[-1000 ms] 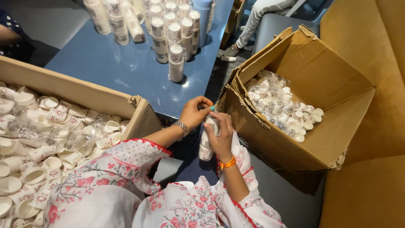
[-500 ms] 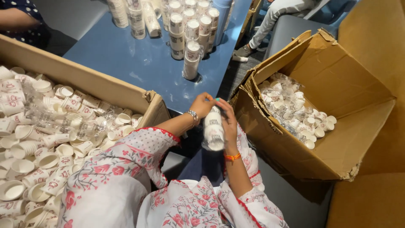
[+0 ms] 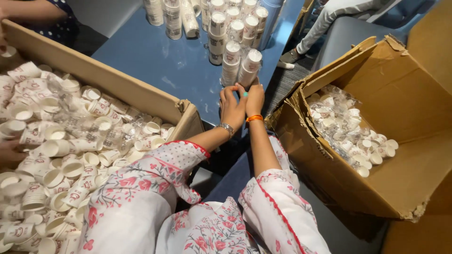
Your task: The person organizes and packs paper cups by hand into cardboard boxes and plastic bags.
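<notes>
Both my hands reach forward to the near edge of the blue table (image 3: 174, 66). My left hand (image 3: 232, 107), with a silver bracelet on its wrist, and my right hand (image 3: 255, 99), with an orange bangle, close around the bottom of a plastic-wrapped stack of paper cups (image 3: 248, 66). The stack stands tilted on the table, leaning against a second wrapped stack (image 3: 230, 62). My fingers hide its base. My floral sleeves fill the lower middle of the view.
A long cardboard box (image 3: 117, 87) on the left holds several loose paper cups. An open cardboard box (image 3: 395, 84) on the right holds bagged cups. More wrapped stacks (image 3: 216, 28) stand further back on the table. Another person's arm (image 3: 33, 9) is at the top left, and a hand (image 3: 7, 151) shows at the left edge.
My hands have lifted the wrapped stack from near my lap, between the boxes, and moved it forward onto the table edge beside the other stacks.
</notes>
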